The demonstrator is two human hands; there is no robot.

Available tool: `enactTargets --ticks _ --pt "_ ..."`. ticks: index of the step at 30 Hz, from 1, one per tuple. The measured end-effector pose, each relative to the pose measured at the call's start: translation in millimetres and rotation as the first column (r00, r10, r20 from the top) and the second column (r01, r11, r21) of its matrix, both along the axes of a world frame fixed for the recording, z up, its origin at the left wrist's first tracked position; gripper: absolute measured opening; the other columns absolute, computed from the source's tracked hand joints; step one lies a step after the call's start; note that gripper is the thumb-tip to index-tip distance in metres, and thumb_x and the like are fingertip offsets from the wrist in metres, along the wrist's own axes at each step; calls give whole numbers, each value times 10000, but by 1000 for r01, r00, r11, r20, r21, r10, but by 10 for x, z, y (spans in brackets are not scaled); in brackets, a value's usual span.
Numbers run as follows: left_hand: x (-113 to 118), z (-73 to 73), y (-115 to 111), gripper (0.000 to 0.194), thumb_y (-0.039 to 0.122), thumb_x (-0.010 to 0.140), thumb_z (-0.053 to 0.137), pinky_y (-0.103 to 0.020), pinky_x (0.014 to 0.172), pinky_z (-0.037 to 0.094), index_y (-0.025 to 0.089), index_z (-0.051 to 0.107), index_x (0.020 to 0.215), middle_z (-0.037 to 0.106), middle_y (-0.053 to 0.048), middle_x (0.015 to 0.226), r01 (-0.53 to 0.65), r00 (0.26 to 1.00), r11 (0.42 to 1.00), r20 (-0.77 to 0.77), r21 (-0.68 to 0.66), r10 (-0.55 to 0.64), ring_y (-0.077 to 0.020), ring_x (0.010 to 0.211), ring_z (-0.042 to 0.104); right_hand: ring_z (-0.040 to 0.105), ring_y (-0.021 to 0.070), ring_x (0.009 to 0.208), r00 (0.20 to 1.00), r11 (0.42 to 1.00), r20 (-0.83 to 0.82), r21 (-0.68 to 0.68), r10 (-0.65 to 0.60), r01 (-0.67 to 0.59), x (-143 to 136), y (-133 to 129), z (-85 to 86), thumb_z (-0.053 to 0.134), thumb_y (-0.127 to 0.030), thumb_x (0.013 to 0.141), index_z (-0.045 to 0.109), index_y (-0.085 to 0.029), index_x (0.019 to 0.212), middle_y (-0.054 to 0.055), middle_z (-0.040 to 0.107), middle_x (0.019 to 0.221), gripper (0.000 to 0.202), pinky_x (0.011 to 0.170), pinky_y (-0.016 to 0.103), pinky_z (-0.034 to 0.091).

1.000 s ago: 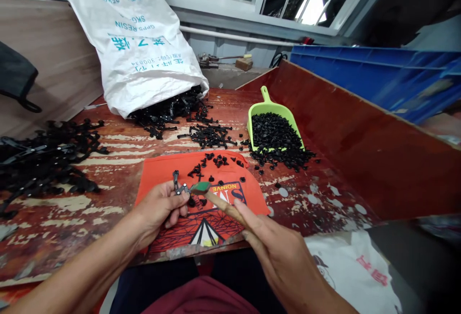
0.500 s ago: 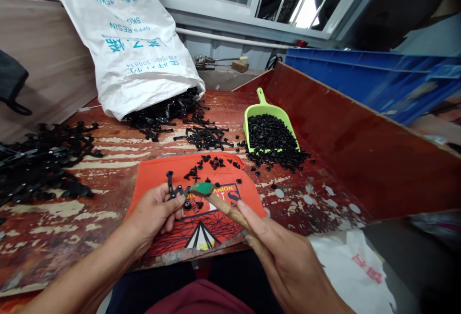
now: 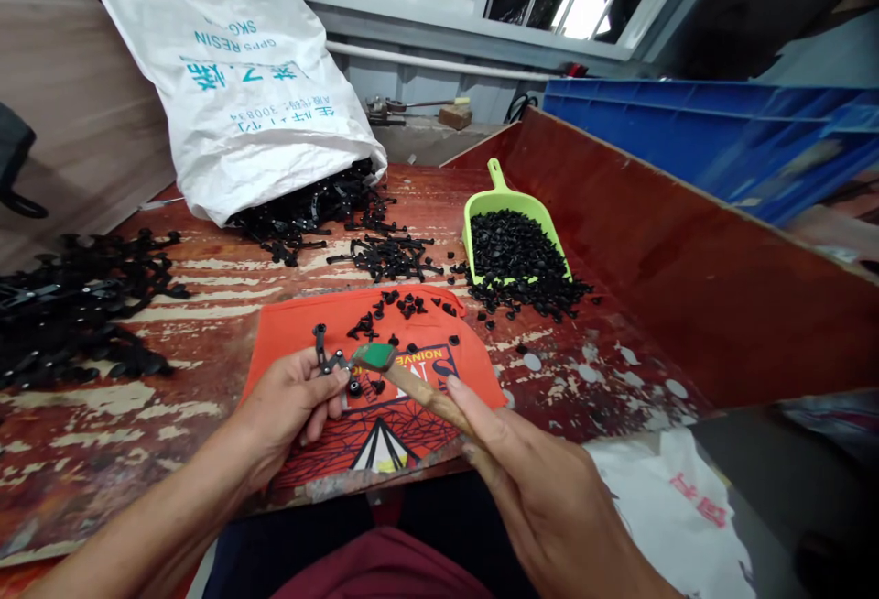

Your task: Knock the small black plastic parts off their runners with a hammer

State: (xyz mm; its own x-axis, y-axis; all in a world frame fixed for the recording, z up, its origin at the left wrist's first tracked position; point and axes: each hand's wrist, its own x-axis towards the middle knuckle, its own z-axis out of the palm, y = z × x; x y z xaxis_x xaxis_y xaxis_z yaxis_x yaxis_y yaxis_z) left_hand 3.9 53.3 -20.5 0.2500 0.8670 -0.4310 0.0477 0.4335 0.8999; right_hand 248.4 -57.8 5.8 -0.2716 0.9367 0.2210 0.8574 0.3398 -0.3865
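Note:
My left hand point(image 3: 298, 397) pinches a jointed black plastic part point(image 3: 332, 363) between thumb and fingers over an orange printed cloth point(image 3: 288, 324). My right hand point(image 3: 536, 471) is wrapped round the wooden handle of what looks like a small hammer point(image 3: 426, 394). Its green-topped head point(image 3: 374, 356) is close to the right end of the plastic part; whether they touch I cannot tell. Several small black pegs point(image 3: 410, 306) are scattered on the cloth, mostly beyond the hammer head.
A lime-green dustpan point(image 3: 498, 176) full of small black pieces stands behind right. Jointed black parts point(image 3: 330, 196) spill from a white sack point(image 3: 267, 141), with another heap point(image 3: 82, 306) at left. A wooden board point(image 3: 659, 242) and a blue crate point(image 3: 618, 132) border the right side.
The view has shifted slightly, so most things sit a little further left and higher. Both hands keep their grips, and the hammer head stays beside the plastic part.

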Motion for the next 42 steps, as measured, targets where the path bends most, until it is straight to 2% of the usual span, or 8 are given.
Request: enactTargets --ticks 4,13,21,26,32,35,38,42 --pt "-3 2 1 367 444 639 750 -123 293 187 153 527 644 594 33 459 -10 1000 1000 10 -18 10 -3 246 329 685 174 673 1000 999 5 -37 28 -27 -40 18 -37 387 -184 980 371 -301 1505 48 722 853 538 612 246 562" --pt "0 20 14 378 445 594 767 -128 279 186 153 529 621 593 27 449 -22 1000 999 3 -35 22 -7 234 321 692 174 675 999 999 -45 -35 13 -14 -58 34 -80 428 -170 958 382 -307 1498 38 735 873 559 648 258 581" --pt "-32 -5 26 381 447 639 769 -126 286 169 149 532 616 582 36 439 -13 1000 998 27 -67 14 -1 241 310 718 185 828 996 999 -89 37 -9 13 -16 57 36 407 -177 976 337 -278 1521 57 745 1016 559 761 272 594" --pt "-11 -80 1 367 450 668 747 -131 292 191 154 533 630 599 22 449 -21 1000 998 16 -65 22 -12 245 325 722 195 779 998 994 -62 -113 0 -7 -48 78 -53 427 -168 955 351 -315 1511 31 756 967 580 711 286 604" --pt "48 -52 -54 403 475 615 773 -138 291 166 166 516 636 595 30 438 -46 999 994 4 -97 47 -11 238 303 712 181 865 993 998 -115 -65 -8 0 28 56 83 378 -169 987 298 -288 1533 62 728 1084 564 777 294 593" --pt "62 -3 -76 411 481 599 779 -139 299 162 166 517 625 592 31 435 -53 999 994 -7 -95 53 -9 241 298 716 189 834 993 999 -115 -42 -5 0 -1 27 -10 402 -179 977 327 -285 1523 62 740 1027 562 758 292 593" --pt "69 -5 -97 405 491 619 761 -140 310 166 163 525 592 545 37 386 -54 997 997 -51 -60 51 -11 241 290 716 193 753 994 993 -110 -116 19 -32 -28 -35 -129 430 -174 955 371 -327 1500 31 752 932 569 681 280 594" --pt "44 -53 -104 407 480 653 771 -139 323 169 150 547 574 517 40 364 -52 998 997 -40 -63 50 -9 250 291 706 191 819 992 990 -120 -142 -26 9 61 -44 -108 390 -189 983 344 -350 1505 28 731 1057 548 708 291 580"
